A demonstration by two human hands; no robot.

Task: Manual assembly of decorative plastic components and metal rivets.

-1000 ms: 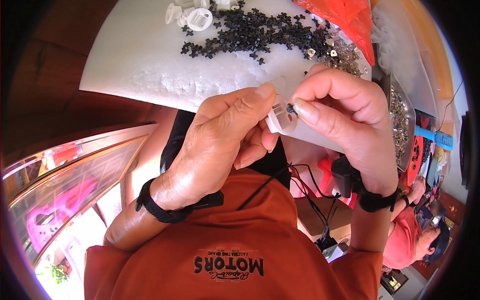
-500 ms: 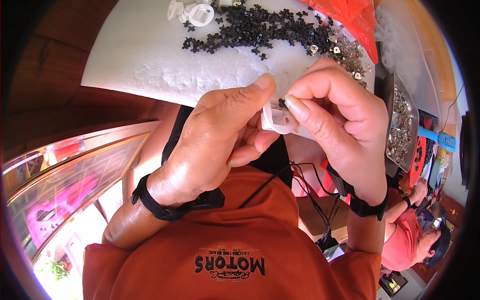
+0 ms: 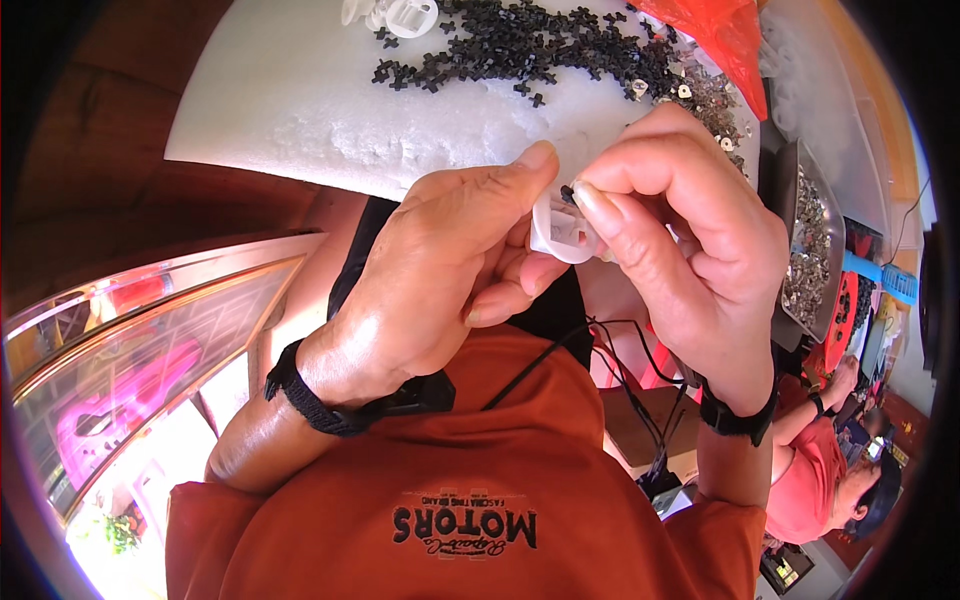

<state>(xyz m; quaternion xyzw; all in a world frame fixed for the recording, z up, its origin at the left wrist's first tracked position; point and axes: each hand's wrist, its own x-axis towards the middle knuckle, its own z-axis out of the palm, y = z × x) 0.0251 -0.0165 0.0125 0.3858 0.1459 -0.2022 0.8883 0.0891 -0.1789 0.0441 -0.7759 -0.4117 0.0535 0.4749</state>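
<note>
Between the thumb and fingers of my left hand (image 3: 455, 240) is a round white plastic housing (image 3: 566, 246) with cut-outs in its face. My right hand (image 3: 690, 230) pinches a small black cross-shaped piece (image 3: 568, 194) between thumb and forefinger, right at the housing's upper rim. Whether the piece touches the rim I cannot tell. Both hands are in front of the near edge of a white foam board (image 3: 300, 120). On the board lies a spread heap of black cross-shaped pieces (image 3: 530, 45).
More white housings (image 3: 410, 16) sit at the board's far left. Small metal parts (image 3: 710, 115) lie beside a red plastic bag (image 3: 715, 40). To the right stand a metal tray (image 3: 812, 250) of metal parts and a blue-handled brush (image 3: 895, 283). Another person (image 3: 815, 460) sits at far right.
Both hands and the housing have shifted slightly to the right in the picture, and so has the board with its heap. The grips look the same.
</note>
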